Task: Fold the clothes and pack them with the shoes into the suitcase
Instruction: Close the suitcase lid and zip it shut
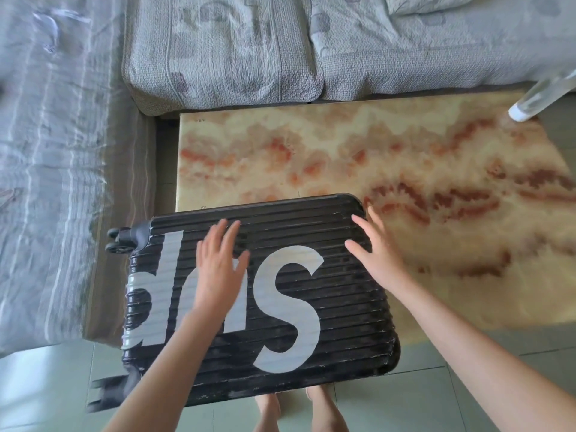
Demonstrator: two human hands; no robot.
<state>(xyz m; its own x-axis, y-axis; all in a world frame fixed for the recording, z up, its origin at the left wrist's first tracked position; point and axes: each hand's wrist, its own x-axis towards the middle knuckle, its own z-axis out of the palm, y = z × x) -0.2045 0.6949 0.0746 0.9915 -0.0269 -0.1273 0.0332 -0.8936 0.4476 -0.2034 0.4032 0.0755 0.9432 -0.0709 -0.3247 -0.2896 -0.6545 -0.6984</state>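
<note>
I see the suitcase shut and lying flat, black ribbed shell upward with big white letters across it. Its far part is on the marble-patterned bench and its near part reaches past the bench's front edge over the green tiled floor. Its wheels point left toward the grey-covered sofa, which runs along the left and far sides of the bench. My left hand is spread flat over the middle of the shell, fingers straight and apart, gripping nothing; the blur keeps me from telling whether the palm touches the shell. My right hand is likewise spread with straight fingers, at the suitcase's right edge near its far corner, holding nothing. Two bare feet show on the floor just below the suitcase's near edge
</note>
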